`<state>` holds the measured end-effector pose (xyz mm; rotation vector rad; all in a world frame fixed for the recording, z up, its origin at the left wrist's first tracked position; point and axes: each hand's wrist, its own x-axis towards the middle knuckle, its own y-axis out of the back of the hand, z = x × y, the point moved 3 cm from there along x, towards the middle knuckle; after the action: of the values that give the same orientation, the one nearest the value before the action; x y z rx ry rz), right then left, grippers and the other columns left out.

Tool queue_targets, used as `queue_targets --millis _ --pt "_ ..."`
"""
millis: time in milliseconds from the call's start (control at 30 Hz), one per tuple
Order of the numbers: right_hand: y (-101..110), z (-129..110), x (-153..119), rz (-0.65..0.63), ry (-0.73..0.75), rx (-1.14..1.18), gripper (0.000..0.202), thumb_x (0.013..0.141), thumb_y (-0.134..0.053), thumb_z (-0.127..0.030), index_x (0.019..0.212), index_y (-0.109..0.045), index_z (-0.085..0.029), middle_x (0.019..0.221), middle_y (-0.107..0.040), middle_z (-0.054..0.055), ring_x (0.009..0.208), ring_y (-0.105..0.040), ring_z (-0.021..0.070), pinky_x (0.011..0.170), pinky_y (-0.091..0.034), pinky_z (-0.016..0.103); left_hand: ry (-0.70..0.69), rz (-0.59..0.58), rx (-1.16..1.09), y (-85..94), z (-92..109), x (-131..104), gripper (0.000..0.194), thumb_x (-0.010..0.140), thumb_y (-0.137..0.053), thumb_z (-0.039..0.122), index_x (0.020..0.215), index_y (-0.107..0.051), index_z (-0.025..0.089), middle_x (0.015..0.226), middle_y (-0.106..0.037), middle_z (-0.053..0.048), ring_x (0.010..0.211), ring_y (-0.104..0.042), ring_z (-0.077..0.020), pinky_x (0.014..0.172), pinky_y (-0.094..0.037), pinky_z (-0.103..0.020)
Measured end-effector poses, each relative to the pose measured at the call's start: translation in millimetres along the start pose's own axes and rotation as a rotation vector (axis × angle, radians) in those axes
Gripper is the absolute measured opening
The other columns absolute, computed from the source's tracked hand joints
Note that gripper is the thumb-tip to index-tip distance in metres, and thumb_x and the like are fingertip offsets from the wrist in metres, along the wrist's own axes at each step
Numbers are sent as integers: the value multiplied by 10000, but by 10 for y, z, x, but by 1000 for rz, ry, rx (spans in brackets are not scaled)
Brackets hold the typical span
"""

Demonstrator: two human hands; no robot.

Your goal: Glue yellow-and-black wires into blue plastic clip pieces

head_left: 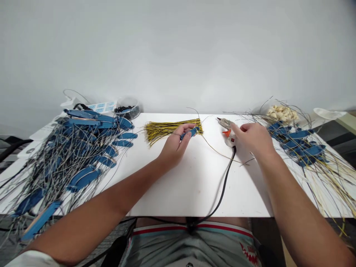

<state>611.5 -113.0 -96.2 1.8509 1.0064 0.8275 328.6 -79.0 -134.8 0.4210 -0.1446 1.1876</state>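
Observation:
My left hand [175,146] pinches a small blue piece with thin wires [189,133] over the middle of the white table. One of its wires, yellowish, trails right toward the cord. Just behind this hand lies a bundle of yellow and black wires [158,129]. My right hand [256,139] is closed on a hot glue gun [224,123] with an orange trigger, its nozzle pointing away to the left. Some of the right fingers are hidden behind the hand.
Blue pieces with tangled grey wires [83,178] are heaped on the left; more blue pieces with wires [303,144] lie right. A power strip [104,106], a tub of black parts [133,111] and pale pieces [282,113] stand behind. The gun's black cord [224,185] crosses the table's front edge.

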Motion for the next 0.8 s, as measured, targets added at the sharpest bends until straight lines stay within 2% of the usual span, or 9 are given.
queue_targets --millis 67,133,233,367,467,567,667,800 --pt "-12 106 48 -118 -41 -142 604 905 -575 -759 594 -639 -246 652 -634 93 667 -539 264 611 -329 373 9 11 -5 6 -38 14 407 1105 -483 456 1417 -622 236 1232 -722 -96 1121 -685 -221 992 -514 -367" --pt "-64 138 54 -158 -43 -205 662 854 -568 -854 615 -673 -246 714 -666 118 711 -574 286 624 -346 384 10 14 -10 4 -70 23 400 1106 -481 452 1415 -614 236 1227 -716 -94 1129 -681 -219 956 -510 -352" --pt "-158 114 36 -133 -45 -198 653 816 -604 -863 638 -681 -239 746 -683 129 717 -598 289 618 -354 375 -3 12 -10 0 -96 29 407 1107 -474 459 1425 -594 234 1208 -710 -92 1130 -678 -217 889 -502 -327" --pt "-214 140 42 -81 -74 -54 608 815 -637 -817 625 -635 -240 648 -643 89 640 -555 258 576 -325 359 -4 19 -5 6 -112 34 400 1109 -471 453 1432 -582 244 1205 -705 -83 1105 -678 -203 845 -488 -310" --pt "-221 225 84 -24 -101 136 559 826 -683 -746 614 -560 -244 551 -540 28 579 -482 211 546 -293 346 6 16 -31 6 -133 40 407 1106 -477 448 1439 -579 238 1236 -708 -91 1125 -672 -201 887 -498 -316" --pt "-228 282 139 45 -107 424 483 823 -747 -631 648 -528 -238 554 -493 -16 544 -424 161 513 -287 323 13 26 -43 8 -159 51 409 1102 -481 455 1432 -588 238 1211 -711 -93 1114 -669 -202 885 -506 -320" --pt "-201 291 196 115 -92 738 330 800 -776 -493 772 -580 -229 623 -571 -21 529 -478 146 484 -362 295 10 51 -27 24 -183 73 410 1097 -491 465 1423 -602 243 1159 -712 -85 1075 -665 -201 840 -504 -314" --pt "-66 295 248 239 -35 935 157 746 -731 -294 849 -633 -227 656 -630 -9 525 -564 163 489 -484 310 10 109 -6 84 -213 117 398 1096 -493 464 1414 -606 253 1172 -725 -82 1020 -665 -189 805 -501 -308"
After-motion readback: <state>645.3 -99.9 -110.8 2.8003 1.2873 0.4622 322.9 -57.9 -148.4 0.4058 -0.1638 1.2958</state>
